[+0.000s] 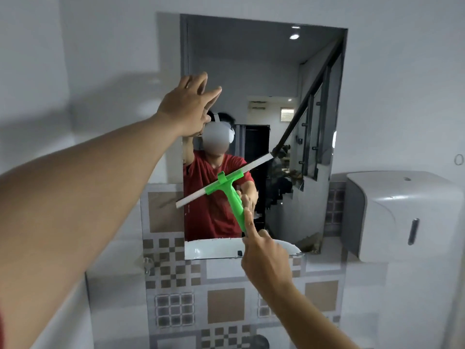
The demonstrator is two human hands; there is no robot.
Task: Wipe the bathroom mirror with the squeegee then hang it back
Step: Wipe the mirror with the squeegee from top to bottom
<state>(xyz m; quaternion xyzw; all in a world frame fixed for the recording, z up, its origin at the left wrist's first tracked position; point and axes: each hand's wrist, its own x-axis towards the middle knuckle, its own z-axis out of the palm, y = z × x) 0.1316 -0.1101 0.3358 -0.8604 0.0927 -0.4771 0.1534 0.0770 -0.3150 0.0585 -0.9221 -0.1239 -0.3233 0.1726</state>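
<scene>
The bathroom mirror [264, 79] hangs on the wall straight ahead, a tall rectangle reflecting a person in a red shirt. My right hand [264, 255] grips the lower end of the green squeegee [232, 197] handle, index finger laid along it. Its white blade runs tilted across the lower middle of the mirror, left end low, right end high. My left hand [187, 107] is raised at the mirror's upper left edge, fingers spread and holding nothing, resting on or just off the glass.
A white paper towel dispenser [402, 215] is mounted on the wall right of the mirror. Brown and grey patterned tiles [224, 303] cover the wall below it. A small chrome hook [148, 263] sits on the tiles at the lower left.
</scene>
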